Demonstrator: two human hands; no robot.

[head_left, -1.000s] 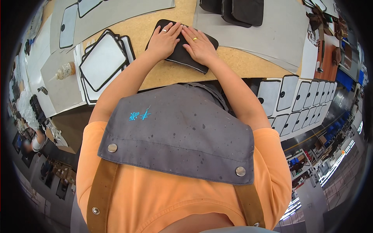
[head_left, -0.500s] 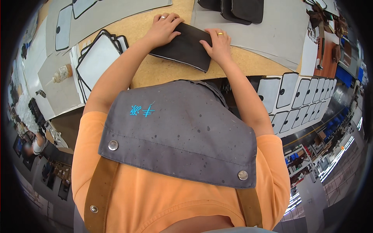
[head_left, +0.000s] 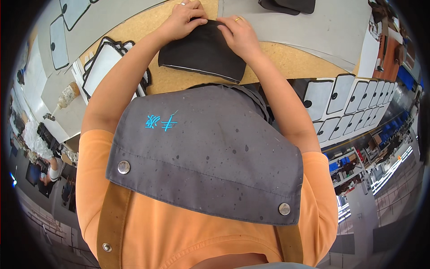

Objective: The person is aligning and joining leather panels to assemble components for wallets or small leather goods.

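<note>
A black, leather-like panel [head_left: 201, 51] with a thin pale line along its near edge lies on the tan worktop in front of me, bowed a little. My left hand [head_left: 184, 21] grips its far edge, thumb on top and fingers curled over. Close beside it, my right hand [head_left: 240, 36] pinches the far right part of that edge between thumb and fingers. The undersides of the fingers are hidden. To the left, partly behind my left forearm, lies a stack of white panels with black borders [head_left: 107, 60].
A dispenser bottle with a thin nozzle [head_left: 67, 95] lies on the grey surface at left. Several black pieces [head_left: 291, 5] rest on a grey sheet [head_left: 309, 33] at far right. White black-bordered panels [head_left: 342, 94] stand in rows at right. Another person [head_left: 53, 172] is at far left.
Both hands have moved away from me and closer together, onto the panel's far edge. The panel has turned and shifted slightly left, its near edge now more level.
</note>
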